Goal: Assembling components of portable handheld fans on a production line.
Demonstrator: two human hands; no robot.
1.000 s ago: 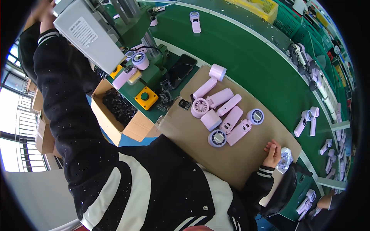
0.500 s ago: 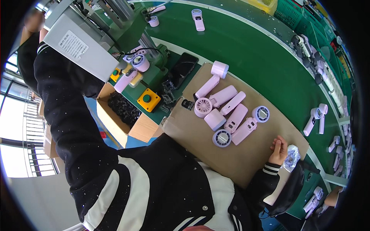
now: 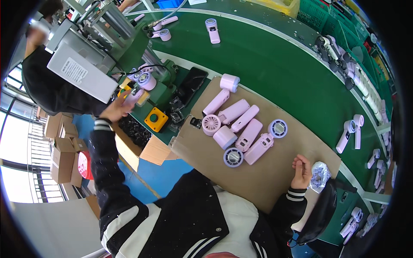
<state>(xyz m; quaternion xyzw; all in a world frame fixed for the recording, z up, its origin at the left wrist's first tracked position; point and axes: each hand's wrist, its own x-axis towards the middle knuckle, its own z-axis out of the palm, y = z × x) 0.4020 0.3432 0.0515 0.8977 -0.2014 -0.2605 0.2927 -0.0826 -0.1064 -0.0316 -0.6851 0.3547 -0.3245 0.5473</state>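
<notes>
At the far left, my left hand (image 3: 115, 111) reaches to the bench press, its fingers closed around the pink handle of a handheld fan (image 3: 134, 95). That handle lies at a yellowish block of the press fixture, beneath a grey box-shaped cover (image 3: 82, 72). A round fan head (image 3: 146, 81) sits beside it. My right hand (image 3: 302, 172) rests at the right side of the brown cardboard sheet (image 3: 193, 148), fingers loosely bent and apart, holding nothing. Next to it is a crumpled clear plastic bag (image 3: 319, 176). Several pink fans and fan parts (image 3: 247, 133) lie mid-sheet.
A yellow box with a green button (image 3: 155, 119) and a black phone (image 3: 192, 86) lie near the press. Below stands a carton of black parts (image 3: 148, 150). More fans lie on the green conveyor (image 3: 266, 71). Another person's dark sleeve (image 3: 56, 86) is behind the press.
My left hand has come down from beside the top of the press cover and closed on the fan handle. My right hand stays on the cardboard, its fingers less curled. The view has shifted slightly.
</notes>
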